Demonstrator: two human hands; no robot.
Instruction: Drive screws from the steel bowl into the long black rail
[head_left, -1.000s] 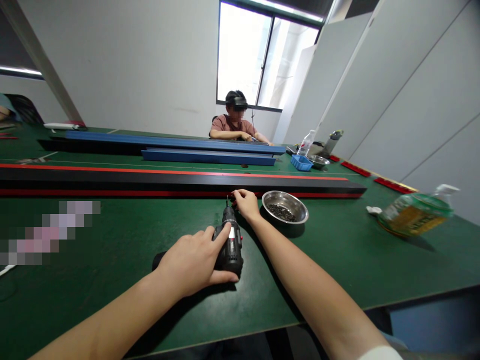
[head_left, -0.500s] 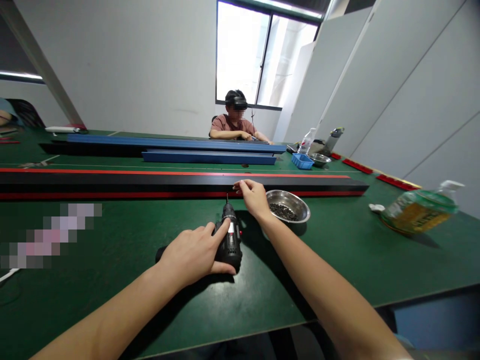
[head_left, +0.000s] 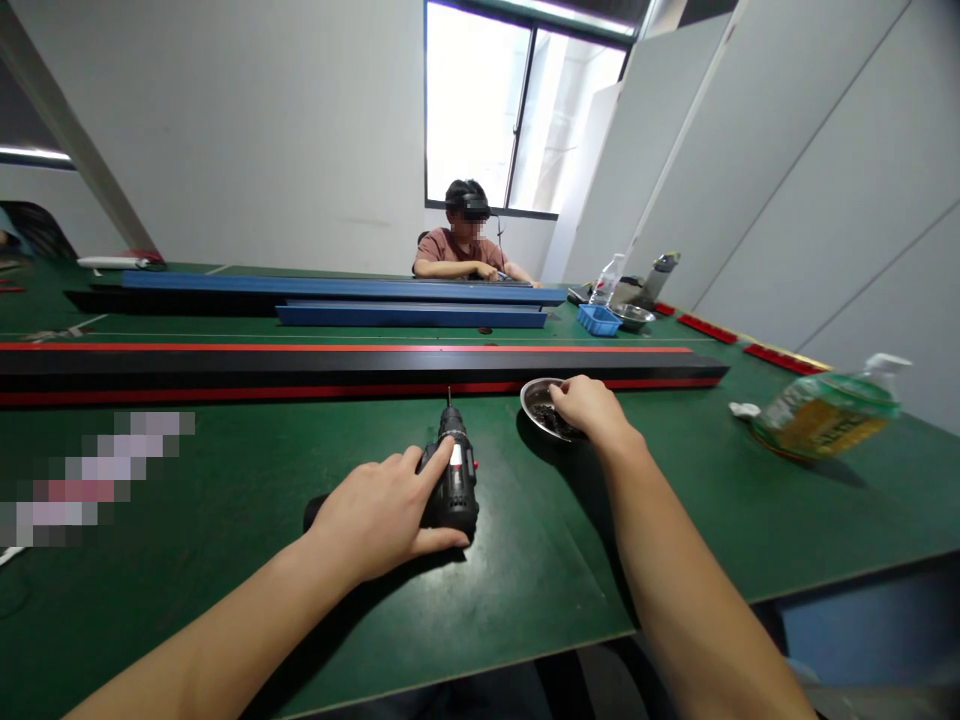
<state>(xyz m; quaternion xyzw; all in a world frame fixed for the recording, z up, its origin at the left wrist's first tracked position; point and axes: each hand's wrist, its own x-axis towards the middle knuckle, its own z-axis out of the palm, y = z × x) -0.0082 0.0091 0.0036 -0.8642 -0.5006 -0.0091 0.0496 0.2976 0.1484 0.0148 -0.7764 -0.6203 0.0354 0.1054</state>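
Note:
My left hand (head_left: 382,505) is wrapped over a black cordless drill (head_left: 456,480) that lies on its side on the green table, its bit pointing away from me. The bit's tip is close to the near side of a long black bar with red edges (head_left: 360,371). My right hand (head_left: 592,410) dips into a metal bowl (head_left: 529,420) holding many small dark pieces, probably screws. Its fingers look pinched together among the pieces; the tips and anything between them are hidden.
Blue rails (head_left: 412,316) lie beyond the bar. A person (head_left: 454,250) sits across the table. At the right stands a large plastic jug (head_left: 832,415); farther back are a blue tray (head_left: 598,321), a bottle (head_left: 606,282) and another metal bowl (head_left: 636,318).
My right hand has moved right from beside the drill's bit into the bowl. The bowl has shifted slightly left and now tilts. My left hand stays on the drill.

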